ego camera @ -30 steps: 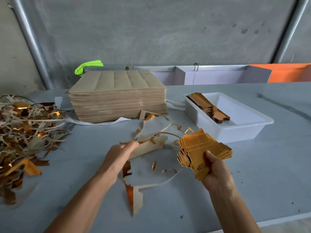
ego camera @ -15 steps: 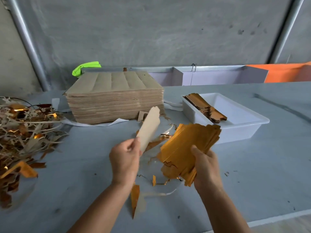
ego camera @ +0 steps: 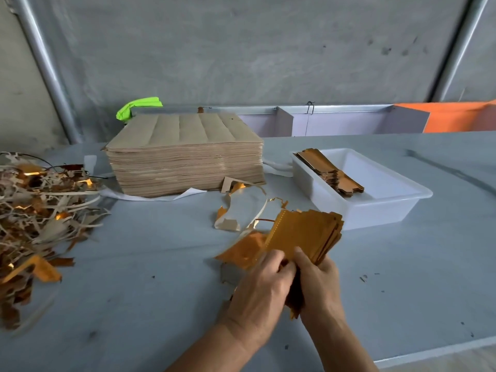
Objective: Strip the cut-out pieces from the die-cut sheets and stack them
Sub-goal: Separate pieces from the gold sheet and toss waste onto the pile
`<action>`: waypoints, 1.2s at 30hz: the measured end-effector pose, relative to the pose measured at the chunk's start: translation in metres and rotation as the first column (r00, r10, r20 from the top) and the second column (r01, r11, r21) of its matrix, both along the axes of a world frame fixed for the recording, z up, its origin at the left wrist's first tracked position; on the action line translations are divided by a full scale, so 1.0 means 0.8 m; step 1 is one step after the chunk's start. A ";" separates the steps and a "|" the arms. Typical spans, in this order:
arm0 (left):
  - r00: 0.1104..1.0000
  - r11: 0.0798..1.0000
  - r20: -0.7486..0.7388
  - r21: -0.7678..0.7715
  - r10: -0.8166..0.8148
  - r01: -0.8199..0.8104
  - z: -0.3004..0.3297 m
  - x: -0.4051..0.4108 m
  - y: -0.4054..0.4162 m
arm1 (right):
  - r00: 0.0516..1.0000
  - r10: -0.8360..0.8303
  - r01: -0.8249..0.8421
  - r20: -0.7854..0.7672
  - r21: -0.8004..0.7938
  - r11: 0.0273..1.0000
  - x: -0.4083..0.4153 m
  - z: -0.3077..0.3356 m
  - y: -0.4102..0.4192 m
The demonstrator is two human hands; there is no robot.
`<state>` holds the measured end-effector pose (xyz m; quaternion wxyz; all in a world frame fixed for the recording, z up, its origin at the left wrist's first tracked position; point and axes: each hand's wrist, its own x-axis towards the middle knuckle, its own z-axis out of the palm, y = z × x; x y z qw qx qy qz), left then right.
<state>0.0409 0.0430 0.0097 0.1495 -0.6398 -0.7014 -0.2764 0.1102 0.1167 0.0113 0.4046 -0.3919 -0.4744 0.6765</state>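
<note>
Both hands meet over the near middle of the table on a bundle of gold cut-out pieces (ego camera: 303,234). My right hand (ego camera: 319,280) grips the bundle's near end. My left hand (ego camera: 260,285) holds a single gold piece (ego camera: 241,251) against the bundle's left side, fingers curled on it. A thick stack of brown die-cut sheets (ego camera: 185,157) stands at the back. A white plastic tray (ego camera: 386,208) at the right holds a stack of finished gold pieces (ego camera: 330,170). A torn leftover frame of a sheet (ego camera: 236,210) lies just beyond my hands.
A big heap of stripped waste strips (ego camera: 35,210) covers the table's left side. White paper (ego camera: 161,196) sticks out under the brown stack. A bright green object (ego camera: 137,106) and an orange panel (ego camera: 461,116) sit along the back wall. The table's front edge runs near my right forearm.
My left hand lifted one piece off the torn frame, flipped it gold side up and brought it against the bundle. My right hand drew the bundle nearer and lower.
</note>
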 end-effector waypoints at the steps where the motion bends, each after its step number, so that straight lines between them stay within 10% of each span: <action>1: 1.000 1.000 -0.001 -0.016 -0.005 0.005 -0.001 -0.001 -0.003 | 0.999 -0.018 0.018 0.039 -0.012 1.000 0.002 -0.002 0.002; 14: 0.962 0.941 0.069 -0.234 0.265 -0.242 -0.008 -0.068 -0.039 | 0.981 -0.163 0.172 0.109 -0.077 0.982 0.048 0.005 0.054; 20: 0.949 0.951 0.120 0.071 0.292 -0.302 0.004 -0.081 -0.023 | 0.993 -0.080 0.089 0.086 -0.112 0.990 0.050 0.009 0.047; 28: 0.914 0.782 -0.011 -0.514 0.405 -0.353 -0.005 -0.139 0.020 | 0.997 0.048 -0.038 0.053 -0.174 0.984 0.029 0.004 0.029; 36: 0.855 0.775 -0.120 -0.373 0.505 -0.510 0.004 -0.145 0.011 | 0.996 0.032 -0.021 0.086 -0.134 0.991 0.028 -0.004 0.027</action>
